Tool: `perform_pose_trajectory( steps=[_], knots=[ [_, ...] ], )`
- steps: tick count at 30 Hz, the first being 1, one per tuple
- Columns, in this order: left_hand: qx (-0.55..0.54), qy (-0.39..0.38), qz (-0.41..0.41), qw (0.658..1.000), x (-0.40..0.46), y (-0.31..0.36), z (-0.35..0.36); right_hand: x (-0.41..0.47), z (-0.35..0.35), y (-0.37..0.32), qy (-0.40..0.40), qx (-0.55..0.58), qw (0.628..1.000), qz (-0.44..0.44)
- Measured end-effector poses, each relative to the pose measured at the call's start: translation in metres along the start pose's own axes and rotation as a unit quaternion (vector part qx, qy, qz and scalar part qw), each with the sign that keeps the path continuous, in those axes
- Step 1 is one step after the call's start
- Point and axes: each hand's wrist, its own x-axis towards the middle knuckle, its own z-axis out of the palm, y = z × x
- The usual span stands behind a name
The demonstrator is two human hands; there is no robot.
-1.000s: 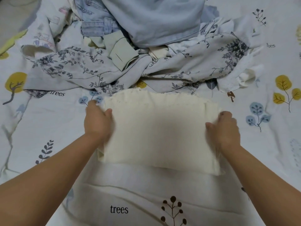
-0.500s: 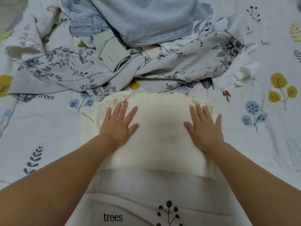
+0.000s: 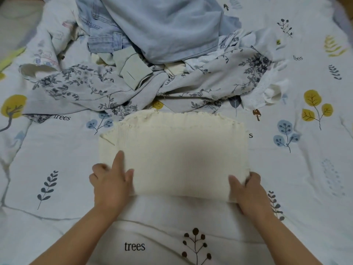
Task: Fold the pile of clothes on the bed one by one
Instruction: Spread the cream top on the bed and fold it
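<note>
Cream ribbed knit, folded into a neat rectangle [image 3: 175,159], lies flat on the bedsheet [image 3: 315,188] in the middle of the head view, frilled edge on the far side, plain folded edge on the near side. And the left hand [image 3: 110,183] is on its near-left corner, index finger stretched out on top of the knit, thumb against the near edge, the other fingers curled off to the left of the cloth; whether they grip anything I cannot tell. Over on the right, the right hand [image 3: 248,190] pinches the near-right corner, thumb on top and fingers tucked round the side. Beyond the knit, just past its frilled edge, sits the unfolded pile: a grey floral garment [image 3: 80,88] spread wide across the bed, a pale green cuff [image 3: 133,71] resting on it, light denim [image 3: 103,37] at the far left, and a big pale blue garment [image 3: 168,29] heaped on top.
</note>
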Motion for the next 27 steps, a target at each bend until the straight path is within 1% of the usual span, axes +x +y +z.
perform_pose_trajectory(
  steps=[2,4,6,8,9,11,12,13,15,16,17,18,21,23,25,26,27],
  knots=[
    [-0.066,-0.004,-0.006,0.998,0.003,0.002,0.002,0.005,0.005,0.002,-0.006,0.065,0.997,0.026],
    [-0.116,-0.01,0.001,0.993,0.005,0.002,0.0,0.01,0.006,0.005,0.012,0.105,0.994,0.028],
    [-0.117,-0.006,0.035,0.992,0.005,0.001,-0.003,0.011,-0.004,0.004,0.044,0.114,0.992,0.002],
    [-0.095,0.018,0.083,0.992,0.002,-0.003,-0.006,0.011,-0.018,0.005,0.067,0.13,0.989,-0.026],
    [-0.079,0.024,0.097,0.992,-0.001,-0.006,-0.006,0.012,-0.024,0.008,0.066,0.13,0.989,-0.028],
    [-0.032,0.021,0.083,0.996,-0.008,-0.008,-0.005,0.017,-0.026,0.016,0.037,0.093,0.995,0.001],
    [0.011,0.03,0.074,0.997,-0.01,-0.009,-0.003,0.018,-0.024,0.019,0.009,0.066,0.998,0.024],
    [0.066,0.045,0.095,0.992,-0.011,-0.007,-0.001,0.02,-0.021,0.02,-0.013,0.049,0.998,0.04],
    [0.123,0.073,0.191,0.971,-0.006,0.001,0.005,0.021,-0.017,0.014,-0.023,0.064,0.997,0.042],
    [0.137,0.067,0.239,0.959,-0.001,0.009,0.009,0.023,-0.017,0.009,-0.008,0.082,0.996,0.034],
    [0.151,0.05,0.279,0.947,0.003,0.017,0.013,0.026,-0.017,0.005,0.009,0.095,0.995,0.03],
    [0.16,0.013,0.301,0.94,0.005,0.027,0.017,0.028,-0.017,0.0,0.021,0.105,0.994,0.032],
    [0.214,-0.111,0.319,0.917,0.009,0.045,0.032,0.026,-0.016,-0.012,0.011,0.131,0.99,0.044],
    [0.231,-0.172,0.305,0.908,0.016,0.045,0.041,0.02,-0.019,-0.022,0.008,0.12,0.992,0.027],
    [0.221,-0.195,0.287,0.912,0.02,0.048,0.039,0.01,-0.024,-0.036,0.023,0.09,0.995,-0.028],
    [0.185,-0.203,0.276,0.921,0.021,0.05,0.033,0.003,-0.026,-0.045,0.031,0.078,0.995,-0.061],
    [0.121,-0.213,0.259,0.934,0.021,0.056,0.025,-0.006,-0.026,-0.055,0.034,0.065,0.993,-0.095]
  ],
)
